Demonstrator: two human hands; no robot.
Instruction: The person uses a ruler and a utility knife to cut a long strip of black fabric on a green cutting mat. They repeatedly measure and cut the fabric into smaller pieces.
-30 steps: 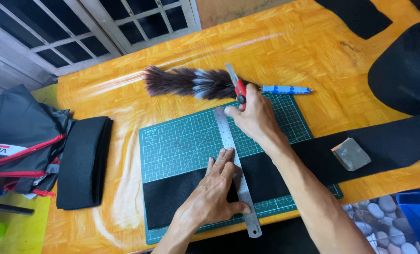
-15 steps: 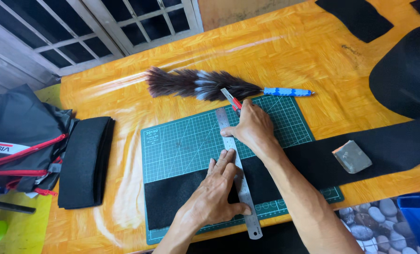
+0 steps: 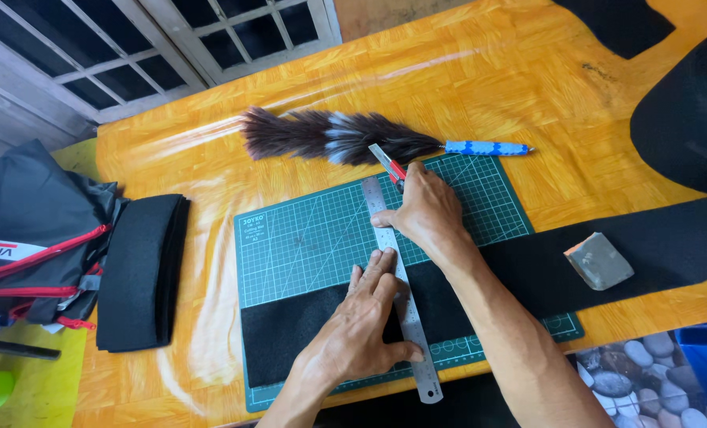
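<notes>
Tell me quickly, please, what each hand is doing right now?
Left hand: open, pressed flat on the steel ruler.
Right hand: closed on the red utility knife.

A green cutting mat (image 3: 314,246) with a pale grid lies on a glossy orange table (image 3: 527,71). Across it run a black felt strip (image 3: 527,277) and a silver ruler (image 3: 405,305). Nearby, a brown-and-grey feather duster (image 3: 337,136) has a blue-and-white patterned handle.

Glossy orange table (image 3: 527,71); barred window (image 3: 211,36) behind; daylight glare on tabletop.
</notes>
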